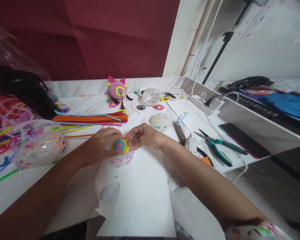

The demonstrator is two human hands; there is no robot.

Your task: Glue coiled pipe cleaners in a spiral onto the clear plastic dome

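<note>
1. Nearest, a white paper sheet [142, 196] with a cut, curled left edge extends over the near edge of the desk [82, 178].
2. The left hand [103, 146] spans a coiled disc [120, 145] of yellow, blue and pink; its grip is closed around it, fingers on the far side and thumb along the near side.
3. The right hand [143, 136] meets the disc's right edge, its grip nearly closed with thumb and fingertips together; whether anything is pinched between them cannot be told.
4. Beneath the disc lies a clear dome with pink spots [120, 160], at the paper's far end.
5. To the left, a larger spotted clear shell [41, 150] lies near loose coloured stems [2, 136].
6. To the right are teal-handled pliers [218, 148], an orange-handled tool [181, 133] and a dark phone [243, 140].
7. Beyond the hands lie a bundle of mostly orange stems [90, 118], left, and a speckled dome [160, 121], right.
8. Farthest on the desk, a pink ringed ornament [118, 90] with dark tassels stands left of a clear ball [150, 96], before the maroon panel [110, 36].
</note>
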